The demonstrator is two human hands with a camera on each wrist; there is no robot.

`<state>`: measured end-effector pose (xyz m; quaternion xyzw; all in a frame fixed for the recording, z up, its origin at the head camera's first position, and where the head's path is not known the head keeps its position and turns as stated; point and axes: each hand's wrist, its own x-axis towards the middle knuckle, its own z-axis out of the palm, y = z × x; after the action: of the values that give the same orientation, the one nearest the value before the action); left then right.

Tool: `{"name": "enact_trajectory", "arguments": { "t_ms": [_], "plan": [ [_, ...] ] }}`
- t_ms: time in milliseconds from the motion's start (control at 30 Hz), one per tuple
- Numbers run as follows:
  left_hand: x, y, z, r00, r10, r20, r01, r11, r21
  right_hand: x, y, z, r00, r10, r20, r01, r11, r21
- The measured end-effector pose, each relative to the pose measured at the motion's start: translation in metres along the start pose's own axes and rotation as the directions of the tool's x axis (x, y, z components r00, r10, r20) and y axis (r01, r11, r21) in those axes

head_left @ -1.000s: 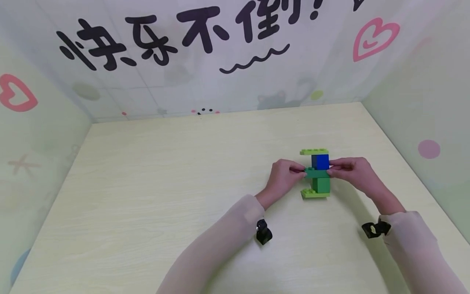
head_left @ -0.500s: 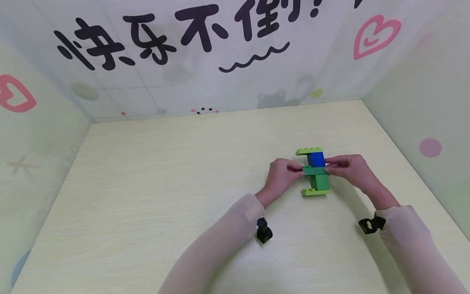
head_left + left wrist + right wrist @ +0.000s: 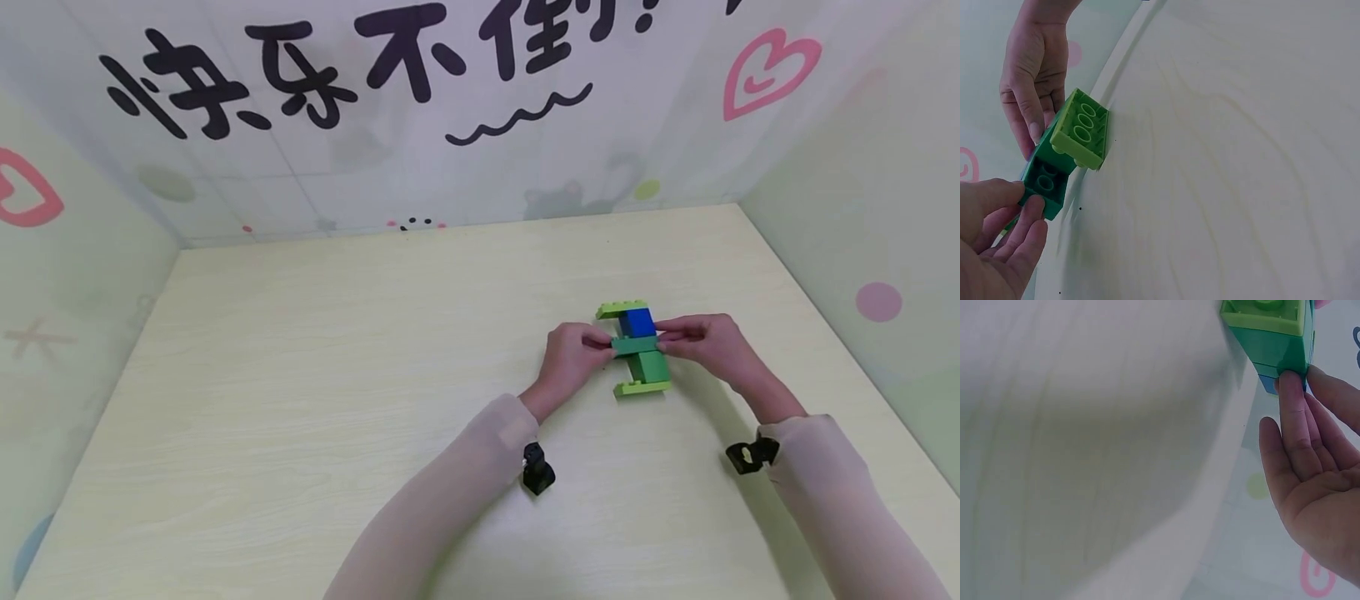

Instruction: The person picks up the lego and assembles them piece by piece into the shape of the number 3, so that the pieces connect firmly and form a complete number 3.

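Both hands hold one stack of joined toy building blocks at the right of the head view. A teal-green block (image 3: 636,345) runs across its middle. On the far side sit a blue block (image 3: 637,322) and a lime-green block (image 3: 621,308); on the near side, a green block (image 3: 649,367) and another lime-green block (image 3: 642,388). My left hand (image 3: 572,357) pinches the left end of the teal-green block. At its right end, my right hand (image 3: 705,342) pinches with thumb and fingers. The left wrist view shows the hollow underside of a lime-green block (image 3: 1082,128).
The pale wooden table (image 3: 315,375) spreads out left of the hands. Behind it stands a printed cloth wall (image 3: 405,175) with dark lettering, and a side wall (image 3: 862,250) borders the right. A black wrist camera (image 3: 537,469) sits at the left cuff, another (image 3: 752,455) at the right.
The stack has shifted a little left, its far end swinging leftward so that it now slants. Both hands have moved slightly left with it, keeping their hold.
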<state>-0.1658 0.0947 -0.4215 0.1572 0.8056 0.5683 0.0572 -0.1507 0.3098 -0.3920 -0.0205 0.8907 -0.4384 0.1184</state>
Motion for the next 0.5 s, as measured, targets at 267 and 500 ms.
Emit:
{"name": "enact_trajectory", "arguments": {
  "t_ms": [267,500],
  "plan": [
    [0.003,-0.004,0.000,1.000,-0.012,-0.001,0.012,1.000,0.014,0.006,0.001,0.000,1.000,0.005,0.015,-0.005,1.000,-0.004],
    [0.004,-0.005,-0.002,1.000,-0.024,0.015,0.023,0.999,0.024,0.011,0.002,0.001,0.999,-0.002,0.036,0.003,0.999,-0.033]
  ]
}}
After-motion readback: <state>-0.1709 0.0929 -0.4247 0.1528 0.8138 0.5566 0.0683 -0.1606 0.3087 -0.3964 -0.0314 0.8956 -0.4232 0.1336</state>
